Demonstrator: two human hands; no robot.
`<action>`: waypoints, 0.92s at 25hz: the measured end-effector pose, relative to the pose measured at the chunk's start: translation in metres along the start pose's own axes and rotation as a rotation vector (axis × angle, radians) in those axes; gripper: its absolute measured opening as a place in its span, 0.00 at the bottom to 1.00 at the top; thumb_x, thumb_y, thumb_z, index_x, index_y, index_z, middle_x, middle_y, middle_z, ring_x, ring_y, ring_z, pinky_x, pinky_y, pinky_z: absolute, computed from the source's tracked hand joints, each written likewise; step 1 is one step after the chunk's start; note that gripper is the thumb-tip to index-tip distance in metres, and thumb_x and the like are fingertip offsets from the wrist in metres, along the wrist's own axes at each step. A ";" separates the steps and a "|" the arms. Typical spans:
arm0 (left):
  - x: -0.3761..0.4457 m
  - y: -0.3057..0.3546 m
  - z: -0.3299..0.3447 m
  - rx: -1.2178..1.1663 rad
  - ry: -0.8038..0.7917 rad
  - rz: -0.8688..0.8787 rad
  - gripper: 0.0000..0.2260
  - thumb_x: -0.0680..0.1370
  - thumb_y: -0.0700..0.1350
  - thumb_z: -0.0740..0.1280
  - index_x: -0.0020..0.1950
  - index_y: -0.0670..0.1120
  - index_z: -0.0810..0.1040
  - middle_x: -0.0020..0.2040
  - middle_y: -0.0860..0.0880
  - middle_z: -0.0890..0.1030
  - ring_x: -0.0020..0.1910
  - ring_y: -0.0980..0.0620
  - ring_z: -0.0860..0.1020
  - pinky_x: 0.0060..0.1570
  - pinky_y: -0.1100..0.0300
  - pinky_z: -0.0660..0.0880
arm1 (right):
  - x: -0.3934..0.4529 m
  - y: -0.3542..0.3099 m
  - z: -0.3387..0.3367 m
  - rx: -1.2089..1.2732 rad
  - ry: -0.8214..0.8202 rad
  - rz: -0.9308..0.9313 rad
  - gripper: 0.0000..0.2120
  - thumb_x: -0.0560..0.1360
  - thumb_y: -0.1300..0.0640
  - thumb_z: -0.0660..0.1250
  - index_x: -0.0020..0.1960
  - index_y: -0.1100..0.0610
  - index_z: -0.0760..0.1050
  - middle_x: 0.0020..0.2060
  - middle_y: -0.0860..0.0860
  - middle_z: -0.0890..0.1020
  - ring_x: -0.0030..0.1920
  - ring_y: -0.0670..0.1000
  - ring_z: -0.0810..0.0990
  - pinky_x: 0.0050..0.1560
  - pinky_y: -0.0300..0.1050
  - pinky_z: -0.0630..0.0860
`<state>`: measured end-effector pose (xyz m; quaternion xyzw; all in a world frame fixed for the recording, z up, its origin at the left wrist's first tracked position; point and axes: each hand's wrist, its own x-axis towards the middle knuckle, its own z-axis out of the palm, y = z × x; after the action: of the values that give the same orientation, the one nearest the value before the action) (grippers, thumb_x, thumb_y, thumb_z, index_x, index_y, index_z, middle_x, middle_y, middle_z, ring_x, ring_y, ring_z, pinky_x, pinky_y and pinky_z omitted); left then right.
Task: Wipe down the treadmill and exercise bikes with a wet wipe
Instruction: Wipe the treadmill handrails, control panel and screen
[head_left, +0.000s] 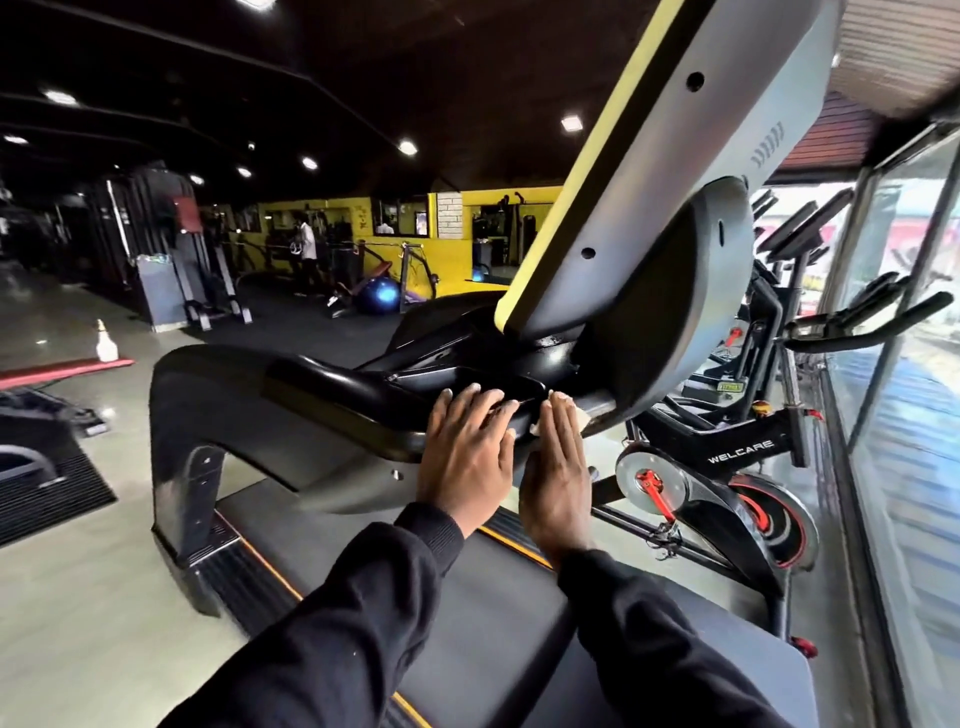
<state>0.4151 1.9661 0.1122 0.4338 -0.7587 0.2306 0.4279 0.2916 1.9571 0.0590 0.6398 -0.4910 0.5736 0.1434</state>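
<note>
Head view: both hands lie at the centre, on the glossy black plastic console rail of the treadmill (322, 384). The left hand (467, 457) lies flat, its four fingers straight and slightly spread, fingertips on the rail's upper edge, holding nothing. The right hand (558, 467), just beside it at 3 o'clock, has its fingers straight and together, pressing a small white wet wipe (582, 421) against the rail; only the wipe's edges show past the fingers, and whether the thumb grips it cannot be told. Both arms wear black sleeves (363, 623).

Above the hands, toward 1 o'clock, the treadmill's grey display panel with a yellow edge (675, 171) tilts overhead, and its dark mount stands directly behind the right fingertips. The black running belt with orange stripes (467, 613) lies beneath the arms.

At 3 o'clock one black exercise bike lettered WELCARE with red pedals (727, 467) stands nearest, with more bikes behind it along the glass wall (914, 364); their number is unclear. At 9 o'clock one white spray bottle (105, 343) stands on a red bench. At 11 o'clock one blue exercise ball (382, 295) rests on the floor.
</note>
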 end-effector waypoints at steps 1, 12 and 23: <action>-0.006 -0.004 -0.002 -0.013 0.004 -0.026 0.18 0.78 0.48 0.57 0.64 0.47 0.79 0.62 0.48 0.79 0.66 0.44 0.73 0.69 0.43 0.63 | -0.009 -0.011 0.004 0.034 -0.001 -0.023 0.25 0.83 0.55 0.48 0.72 0.71 0.62 0.74 0.64 0.62 0.76 0.61 0.58 0.76 0.50 0.54; -0.061 -0.135 -0.029 -0.210 -0.110 -0.138 0.23 0.82 0.57 0.52 0.75 0.52 0.68 0.76 0.49 0.66 0.75 0.42 0.64 0.71 0.37 0.60 | -0.046 -0.105 0.062 -0.131 0.012 -0.296 0.21 0.79 0.65 0.57 0.71 0.69 0.64 0.73 0.65 0.63 0.76 0.63 0.59 0.74 0.62 0.57; -0.062 -0.237 -0.028 -0.361 -0.080 0.016 0.26 0.75 0.55 0.61 0.73 0.50 0.71 0.76 0.45 0.67 0.73 0.39 0.65 0.69 0.36 0.61 | -0.040 -0.142 0.112 -0.399 0.137 -0.307 0.15 0.73 0.72 0.63 0.57 0.64 0.80 0.57 0.58 0.76 0.62 0.61 0.74 0.61 0.63 0.71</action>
<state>0.6462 1.8925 0.0698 0.3526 -0.8076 0.0768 0.4665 0.4762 1.9590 0.0443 0.6255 -0.4807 0.4791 0.3849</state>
